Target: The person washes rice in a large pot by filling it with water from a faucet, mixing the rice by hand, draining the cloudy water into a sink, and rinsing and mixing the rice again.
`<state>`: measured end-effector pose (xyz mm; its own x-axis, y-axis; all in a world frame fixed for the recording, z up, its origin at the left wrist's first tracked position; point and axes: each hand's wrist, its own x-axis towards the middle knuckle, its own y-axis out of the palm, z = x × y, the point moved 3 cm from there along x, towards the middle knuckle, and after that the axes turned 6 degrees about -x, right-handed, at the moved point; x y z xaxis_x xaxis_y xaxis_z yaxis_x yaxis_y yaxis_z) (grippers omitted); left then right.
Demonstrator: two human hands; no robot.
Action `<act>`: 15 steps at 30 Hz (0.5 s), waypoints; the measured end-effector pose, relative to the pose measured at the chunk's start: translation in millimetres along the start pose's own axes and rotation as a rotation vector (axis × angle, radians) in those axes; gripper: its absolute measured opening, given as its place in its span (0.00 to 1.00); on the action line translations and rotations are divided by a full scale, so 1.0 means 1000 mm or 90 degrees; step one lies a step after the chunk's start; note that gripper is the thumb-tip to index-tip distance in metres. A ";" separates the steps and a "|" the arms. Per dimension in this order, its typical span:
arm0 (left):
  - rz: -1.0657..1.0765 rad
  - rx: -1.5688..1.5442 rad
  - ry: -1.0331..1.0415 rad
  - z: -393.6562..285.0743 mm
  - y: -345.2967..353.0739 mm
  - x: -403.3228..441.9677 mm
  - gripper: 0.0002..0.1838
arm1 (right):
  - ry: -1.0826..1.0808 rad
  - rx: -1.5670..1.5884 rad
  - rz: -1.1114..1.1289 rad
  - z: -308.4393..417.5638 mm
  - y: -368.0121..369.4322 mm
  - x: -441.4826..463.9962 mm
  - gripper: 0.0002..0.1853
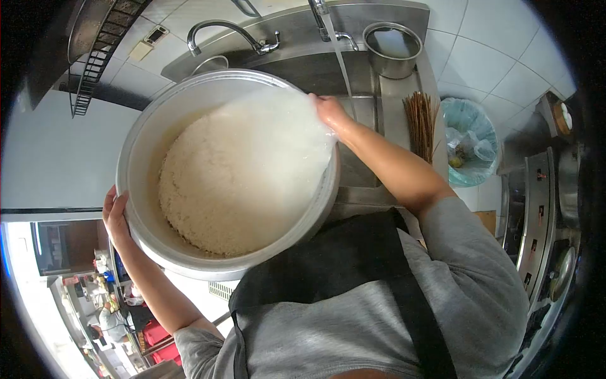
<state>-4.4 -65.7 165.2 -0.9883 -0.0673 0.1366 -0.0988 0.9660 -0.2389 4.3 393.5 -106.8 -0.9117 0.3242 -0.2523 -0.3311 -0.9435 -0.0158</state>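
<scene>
A large metal pot (140,164) is tilted to the right over the edge of the sink (297,68). White rice (196,189) lies inside, heaped toward the left, and cloudy water (278,139) covers the right part up to the rim. My left hand (115,215) is closed around the left rim, fingers on the outer side. At the upper right rim, my right hand (331,115) grips the pot, with cloudy water running over the rim just below it. Its fingers are partly hidden.
Water (344,69) streams from a tap behind the sink. A second curved faucet (221,25) stands to its left. A steel pot (394,66) of cloudy liquid and a bundle of thin brown sticks (420,123) sit at the right. Beyond is a lined bin (470,120).
</scene>
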 end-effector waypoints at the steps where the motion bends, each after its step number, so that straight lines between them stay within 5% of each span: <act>1: -0.008 0.016 -0.006 -0.003 0.003 0.000 0.23 | -0.015 -0.037 -0.004 -0.004 -0.002 0.002 0.21; 12: 0.007 0.002 -0.001 -0.021 0.034 -0.005 0.22 | -0.057 -0.133 -0.096 -0.043 -0.001 0.040 0.16; 15: 0.007 0.029 0.002 -0.023 0.035 -0.002 0.22 | -0.048 -0.074 -0.012 -0.104 -0.003 0.080 0.20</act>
<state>-3.5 -25.7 178.6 -0.9890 -0.0558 0.1372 -0.0933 0.9542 -0.2843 -42.4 415.3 -227.6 -0.9231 0.3414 -0.1771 -0.3212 -0.9376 -0.1334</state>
